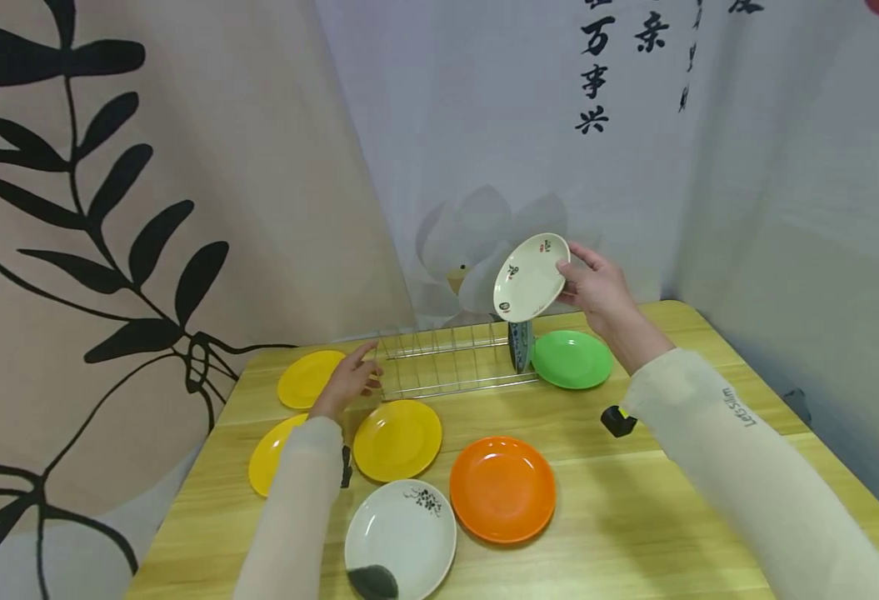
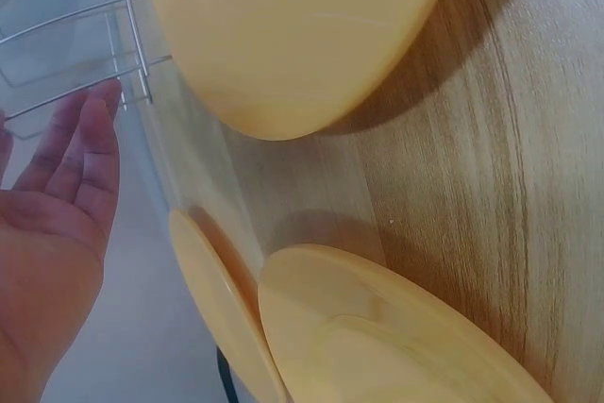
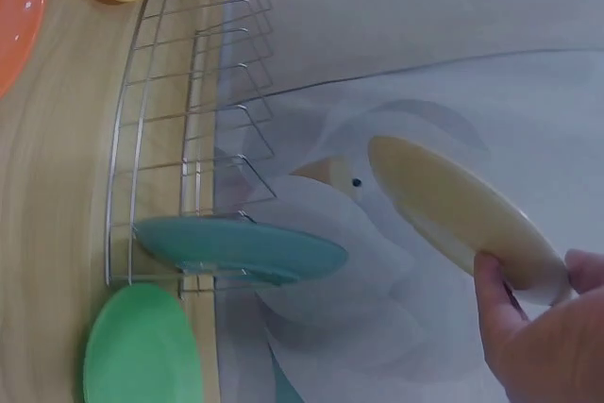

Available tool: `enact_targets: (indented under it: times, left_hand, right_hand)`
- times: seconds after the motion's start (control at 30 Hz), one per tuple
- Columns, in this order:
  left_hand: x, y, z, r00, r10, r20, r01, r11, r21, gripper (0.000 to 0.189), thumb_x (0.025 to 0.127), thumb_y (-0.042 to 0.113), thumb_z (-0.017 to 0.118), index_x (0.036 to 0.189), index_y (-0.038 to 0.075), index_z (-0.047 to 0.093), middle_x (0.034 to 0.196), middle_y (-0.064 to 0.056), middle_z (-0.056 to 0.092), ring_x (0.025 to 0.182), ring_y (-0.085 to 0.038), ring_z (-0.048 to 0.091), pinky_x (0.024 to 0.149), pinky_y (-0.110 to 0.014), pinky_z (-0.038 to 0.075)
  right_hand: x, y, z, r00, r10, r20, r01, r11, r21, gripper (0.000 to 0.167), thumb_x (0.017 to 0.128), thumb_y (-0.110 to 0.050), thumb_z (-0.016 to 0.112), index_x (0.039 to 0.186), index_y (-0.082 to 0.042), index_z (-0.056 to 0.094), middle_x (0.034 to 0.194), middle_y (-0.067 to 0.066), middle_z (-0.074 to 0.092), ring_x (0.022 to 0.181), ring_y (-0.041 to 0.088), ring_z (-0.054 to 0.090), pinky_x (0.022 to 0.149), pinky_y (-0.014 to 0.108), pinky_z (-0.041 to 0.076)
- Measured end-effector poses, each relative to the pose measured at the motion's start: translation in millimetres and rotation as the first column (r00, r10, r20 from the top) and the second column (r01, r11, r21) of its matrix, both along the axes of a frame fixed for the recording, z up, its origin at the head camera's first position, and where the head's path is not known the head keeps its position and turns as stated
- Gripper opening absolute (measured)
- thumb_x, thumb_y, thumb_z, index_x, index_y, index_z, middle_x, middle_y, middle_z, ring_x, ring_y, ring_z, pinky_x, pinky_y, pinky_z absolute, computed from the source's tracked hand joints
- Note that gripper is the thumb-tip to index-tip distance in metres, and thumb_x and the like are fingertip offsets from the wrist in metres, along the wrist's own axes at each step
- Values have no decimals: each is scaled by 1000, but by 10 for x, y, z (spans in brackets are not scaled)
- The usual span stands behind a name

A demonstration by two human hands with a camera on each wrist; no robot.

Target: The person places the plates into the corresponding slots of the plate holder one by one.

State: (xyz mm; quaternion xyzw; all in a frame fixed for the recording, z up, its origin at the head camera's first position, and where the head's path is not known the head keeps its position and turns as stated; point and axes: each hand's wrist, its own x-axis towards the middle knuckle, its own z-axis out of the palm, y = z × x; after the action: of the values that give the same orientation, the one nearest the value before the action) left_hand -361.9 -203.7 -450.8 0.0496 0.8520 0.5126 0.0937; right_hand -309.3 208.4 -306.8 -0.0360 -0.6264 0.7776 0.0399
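Note:
Above the right end of a wire dish rack (image 1: 446, 360), my right hand (image 1: 596, 287) pinches a cream plate (image 1: 532, 279) with small printed motifs by its right edge. The plate is tilted, its face towards the head camera. Under it, a blue patterned plate (image 1: 519, 346) stands on edge in the rack's right end. My left hand (image 1: 352, 379) is at the rack's left end, fingers loosely bent, fingertips right at the end wire in the left wrist view. Beside the rack on the right lies a green plate (image 1: 572, 360).
Yellow plates (image 1: 397, 440) lie left and in front of the rack, one partly behind my left sleeve. Nearer on the wooden table (image 1: 596, 533) are an orange plate (image 1: 502, 490) and a white plate with dark decoration (image 1: 402, 533). A printed cloth (image 1: 274, 167) hangs behind.

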Motion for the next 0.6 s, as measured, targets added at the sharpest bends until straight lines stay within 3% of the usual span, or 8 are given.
enact_targets:
  times: [0.27,0.6]
  left_hand:
    - [-20,11,-16,1000,-3,-5,3,1000,24,56,105,23,43,158,21,27,125,-29,55,105,-42,62,90,-51,50]
    - [-15,5,-20,1000,17,-3,-17,1000,25,55,104,21,43,158,20,28,126,-29,56,105,-41,63,89,-52,51]
  right_hand:
    - [-135,-282,-100,997,-75,-31,79,987,140,53,103,-10,53,154,-13,38,138,27,52,116,38,60,92,40,53]
    - [-210,-439,-233,993,-121,-4,117,952,283,54,102,-13,55,154,-16,38,139,24,53,115,39,61,90,39,54]
